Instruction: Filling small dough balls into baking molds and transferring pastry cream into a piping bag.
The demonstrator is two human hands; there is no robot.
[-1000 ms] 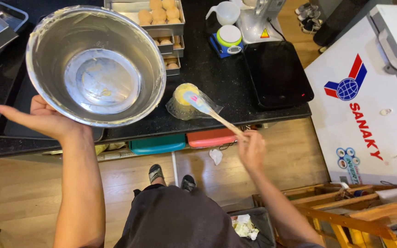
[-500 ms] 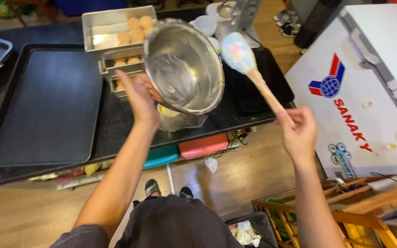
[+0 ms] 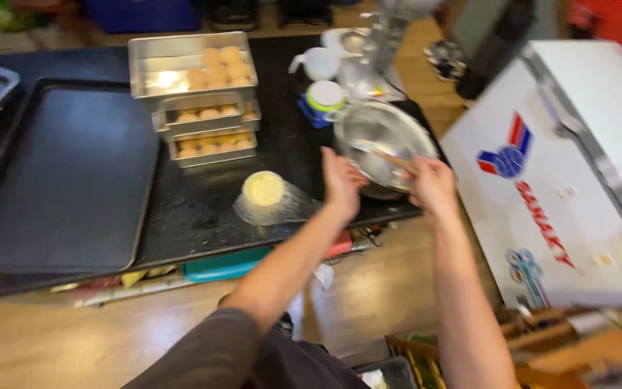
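On the right stands a white chest freezer [image 3: 584,180], its lid bearing a red-and-blue emblem with a slanted line of red lettering below it and a small round blue sticker lower down. On the black table [image 3: 203,209], behind the bowl, sits a blue container with a round white-and-green lid [image 3: 325,97], and beside it a white jug [image 3: 318,63].

The metal mixing bowl [image 3: 383,144] rests near the table's right edge, tipped so that its open mouth faces up and toward the person. The left hand [image 3: 341,180] grips the bowl's near rim, fingers curled around it. The right hand [image 3: 432,184] is closed around a wooden-handled spatula [image 3: 390,158], whose long axis runs from the hand leftward and slightly up into the bowl; the blade end is too blurred to make out. The bowl lies between and just beyond the two hands.

Left of the left hand, a clear cup of pale yellow batter [image 3: 264,191] stands on the table. Farther back, stacked metal trays of round dough pieces [image 3: 196,94] sit beside a large dark baking sheet [image 3: 59,180].
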